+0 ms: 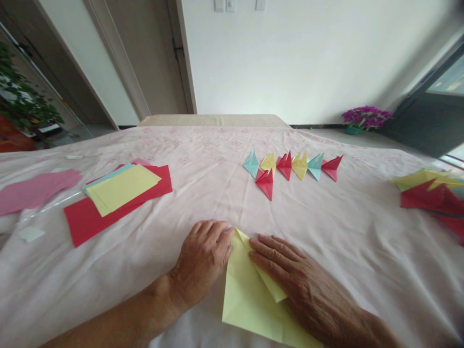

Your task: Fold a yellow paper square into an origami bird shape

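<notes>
A pale yellow sheet of paper (246, 299) lies in front of me, its right side folded over into a slanting flap with a point at the top. My left hand (203, 253) rests at the upper left edge of the paper, fingers curled and thumb against the tip; its fingertips are partly hidden. Flat across the folded right side lies my right hand (293, 270), fingers stretched out and pressing on the flap. Creases run across the lower part of the sheet.
Folded red, yellow and blue paper pieces (284, 165) stand in a row beyond my hands. Left are stacked red and yellow sheets (123, 188) and pink sheets (39, 191). More folded papers (431, 193) lie far right. A patterned pinkish cloth (203, 193) covers the surface.
</notes>
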`<state>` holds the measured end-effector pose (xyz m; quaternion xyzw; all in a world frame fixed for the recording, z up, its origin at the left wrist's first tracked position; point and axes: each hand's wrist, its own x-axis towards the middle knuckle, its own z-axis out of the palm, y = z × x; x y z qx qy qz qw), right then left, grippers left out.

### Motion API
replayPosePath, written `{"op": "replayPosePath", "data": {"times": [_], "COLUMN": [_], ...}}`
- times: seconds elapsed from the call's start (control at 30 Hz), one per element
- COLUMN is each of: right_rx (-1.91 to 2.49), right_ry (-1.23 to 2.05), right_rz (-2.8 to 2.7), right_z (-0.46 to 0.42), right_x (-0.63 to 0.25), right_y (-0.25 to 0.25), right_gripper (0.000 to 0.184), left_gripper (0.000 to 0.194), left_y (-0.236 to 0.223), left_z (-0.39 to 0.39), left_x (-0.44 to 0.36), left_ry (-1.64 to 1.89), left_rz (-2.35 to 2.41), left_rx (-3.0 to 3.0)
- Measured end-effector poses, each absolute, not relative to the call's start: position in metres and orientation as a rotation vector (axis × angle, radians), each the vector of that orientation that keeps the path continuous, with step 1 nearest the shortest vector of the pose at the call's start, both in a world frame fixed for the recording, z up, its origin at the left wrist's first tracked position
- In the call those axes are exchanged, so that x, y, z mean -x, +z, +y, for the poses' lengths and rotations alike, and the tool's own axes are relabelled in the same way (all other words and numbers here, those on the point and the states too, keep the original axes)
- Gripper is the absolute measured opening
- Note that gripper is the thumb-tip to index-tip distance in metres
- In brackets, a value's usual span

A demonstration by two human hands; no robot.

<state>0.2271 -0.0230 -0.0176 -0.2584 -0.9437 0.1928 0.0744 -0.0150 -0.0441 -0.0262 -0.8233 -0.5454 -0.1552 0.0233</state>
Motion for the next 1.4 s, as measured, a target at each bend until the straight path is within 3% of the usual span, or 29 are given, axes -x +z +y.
{"op": "replayPosePath", "data": {"times": [0.33, 0.57, 1.4], "right_rx": [0.766, 0.755, 0.803], "right_ry": [0.554, 0.568, 0.54], "right_rz": [-2.815, -2.808, -2.829], "right_z": [-0.0238, -0.023, -0.0226], "right_x": [-0.2241, -0.2237, -0.2265], "right_y": [-0.0127, -0.0118, -0.0184], "right_gripper": [0.053, 0.059, 0.067], "left_gripper": [0.024, 0.046, 0.035], "left_y": [-0.0277, -0.0302, -0.0275], "left_z": [-0.0457, -0.0445, -0.0453], "left_x": [0.0121, 0.0132, 0.0123], "left_ry": [-0.463, -0.422, -0.376], "left_rz": [-1.628, -1.544, -1.612], "left_rx": [2.515, 2.535, 2.544]}}
